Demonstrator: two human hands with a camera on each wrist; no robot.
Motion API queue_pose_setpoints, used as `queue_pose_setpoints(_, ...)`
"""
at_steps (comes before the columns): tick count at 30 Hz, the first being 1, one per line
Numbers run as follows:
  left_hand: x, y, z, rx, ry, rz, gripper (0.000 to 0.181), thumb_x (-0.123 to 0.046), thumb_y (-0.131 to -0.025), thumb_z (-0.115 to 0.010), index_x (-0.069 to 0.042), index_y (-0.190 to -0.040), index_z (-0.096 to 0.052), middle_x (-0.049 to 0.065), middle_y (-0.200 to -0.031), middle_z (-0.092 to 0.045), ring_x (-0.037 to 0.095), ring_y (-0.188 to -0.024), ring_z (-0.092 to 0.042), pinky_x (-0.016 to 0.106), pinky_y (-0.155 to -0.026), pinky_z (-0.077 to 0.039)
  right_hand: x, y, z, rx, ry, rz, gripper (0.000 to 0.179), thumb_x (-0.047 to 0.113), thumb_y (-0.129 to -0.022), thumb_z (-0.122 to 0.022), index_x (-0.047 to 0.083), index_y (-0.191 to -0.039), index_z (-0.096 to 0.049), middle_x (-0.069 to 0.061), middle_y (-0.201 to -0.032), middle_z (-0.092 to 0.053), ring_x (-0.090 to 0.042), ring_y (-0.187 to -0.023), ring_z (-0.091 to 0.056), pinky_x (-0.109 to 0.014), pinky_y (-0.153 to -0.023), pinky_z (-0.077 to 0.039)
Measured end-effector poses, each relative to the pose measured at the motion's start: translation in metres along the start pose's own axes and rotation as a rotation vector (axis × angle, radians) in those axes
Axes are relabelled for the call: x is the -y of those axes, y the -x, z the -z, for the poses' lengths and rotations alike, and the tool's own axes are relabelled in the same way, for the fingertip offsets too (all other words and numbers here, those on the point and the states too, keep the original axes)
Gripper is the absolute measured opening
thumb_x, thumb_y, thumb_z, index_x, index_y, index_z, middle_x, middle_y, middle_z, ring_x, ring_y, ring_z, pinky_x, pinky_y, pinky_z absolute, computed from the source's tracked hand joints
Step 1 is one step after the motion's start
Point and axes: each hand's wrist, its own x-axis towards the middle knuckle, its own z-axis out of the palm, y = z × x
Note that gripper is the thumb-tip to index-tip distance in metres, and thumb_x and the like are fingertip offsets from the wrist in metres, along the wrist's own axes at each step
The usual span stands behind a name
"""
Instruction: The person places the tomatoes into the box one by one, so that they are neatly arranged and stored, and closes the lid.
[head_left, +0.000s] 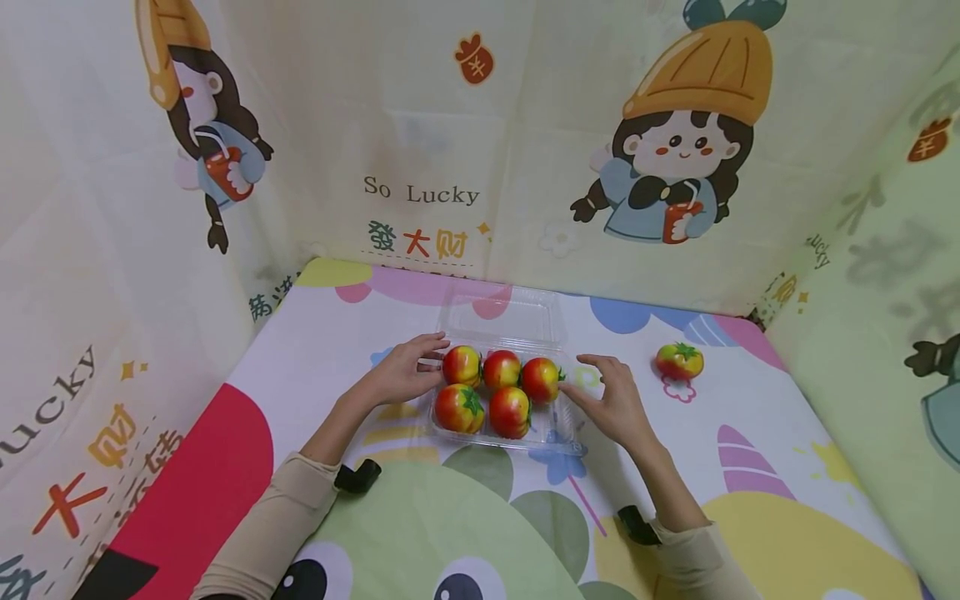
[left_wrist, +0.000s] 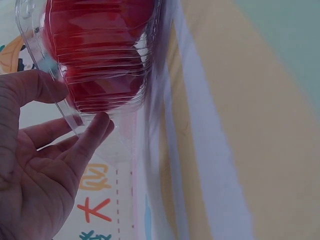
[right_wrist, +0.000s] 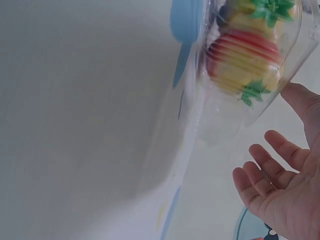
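A clear plastic clamshell box (head_left: 564,432) lies on the table, its lid (head_left: 525,315) folded open toward the back wall. Several red-and-yellow tomatoes (head_left: 460,409) with green leafy tops sit in it in two rows, three in the back row. At the box's left side is my left hand (head_left: 405,368), its thumb at the rim and its fingers loosely extended by the far corner. My right hand (head_left: 617,402) is at the opposite side, thumb tip against the rim (right_wrist: 274,100) and the other fingers spread apart from the box.
One more tomato (head_left: 679,361), greener than the others, lies on the table to the right of my right hand. A patterned cloth (head_left: 420,517) covers the table. Printed fabric walls (head_left: 525,167) stand behind and on both sides.
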Motion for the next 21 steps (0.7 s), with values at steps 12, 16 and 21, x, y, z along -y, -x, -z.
queue_pose_setpoints(12,0.002,0.0,0.0,-0.002,0.008,0.008,0.057,-0.005,-0.095,-0.063,0.011,-0.147,-0.045,0.027,-0.16,-0.034,0.04,-0.128,-0.059,0.048,-0.103,-0.053,-0.012,0.003,0.008,-0.025,0.016,-0.009,0.055,0.02,-0.087,-0.08,-0.005,-0.132,-0.061,-0.027,-0.132,-0.06,-0.044,-0.12,-0.05,-0.057,-0.095,-0.048)
queue_pose_setpoints(16,0.001,0.0,0.0,-0.001,0.004,0.005,0.057,-0.005,-0.095,-0.063,0.011,-0.147,-0.045,0.027,-0.16,-0.034,0.04,-0.128,-0.059,0.049,-0.103,-0.052,-0.016,0.004,0.012,-0.04,0.017,-0.005,0.054,0.019,-0.088,-0.08,-0.007,-0.131,-0.061,-0.029,-0.13,-0.061,-0.047,-0.119,-0.051,-0.058,-0.095,-0.046)
queue_pose_setpoints(21,0.0,0.0,0.0,0.0,0.004,0.003,0.058,-0.003,-0.095,-0.062,0.012,-0.147,-0.045,0.027,-0.161,-0.033,0.041,-0.128,-0.059,0.049,-0.103,-0.052,-0.022,0.005,0.016,-0.047,0.025,-0.028,0.053,0.02,-0.089,-0.079,-0.007,-0.131,-0.061,-0.029,-0.131,-0.06,-0.047,-0.12,-0.051,-0.059,-0.098,-0.046)
